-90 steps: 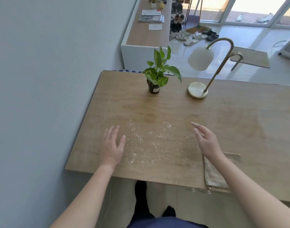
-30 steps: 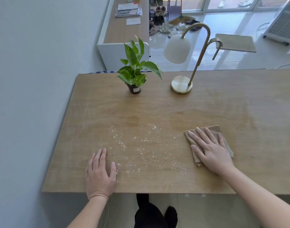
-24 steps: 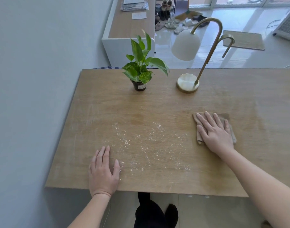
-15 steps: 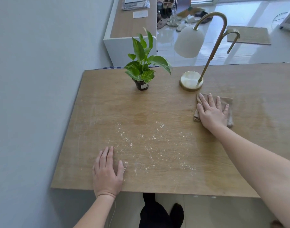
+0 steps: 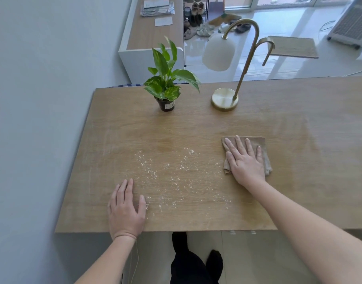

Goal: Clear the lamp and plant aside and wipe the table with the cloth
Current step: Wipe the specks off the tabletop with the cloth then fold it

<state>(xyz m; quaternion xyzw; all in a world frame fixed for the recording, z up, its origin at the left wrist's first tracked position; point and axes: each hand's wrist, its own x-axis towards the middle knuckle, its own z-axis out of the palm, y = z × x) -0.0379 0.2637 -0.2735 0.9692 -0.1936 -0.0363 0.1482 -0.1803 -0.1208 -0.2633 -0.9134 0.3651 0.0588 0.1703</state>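
Observation:
A folded beige cloth [image 5: 260,144] lies on the wooden table [image 5: 299,150], right of centre. My right hand [image 5: 244,160] presses flat on the cloth with fingers spread. My left hand [image 5: 126,208] rests flat on the table near its front edge, holding nothing. White crumbs [image 5: 171,175] are scattered between the two hands. A small potted plant [image 5: 167,87] stands at the back of the table. To its right stands a brass lamp [image 5: 225,99] with a white shade.
A grey wall [image 5: 42,99] runs along the table's left edge. Beyond the table stand a low white cabinet [image 5: 151,33] with papers, shoes on the tiled floor, a doormat [image 5: 293,47] and a white appliance [image 5: 350,25]. My dark-clad legs [image 5: 192,263] show below the front edge.
My right hand has drawn the cloth back toward me, away from the lamp base where it was half a second ago. My left hand has stayed flat near the front edge.

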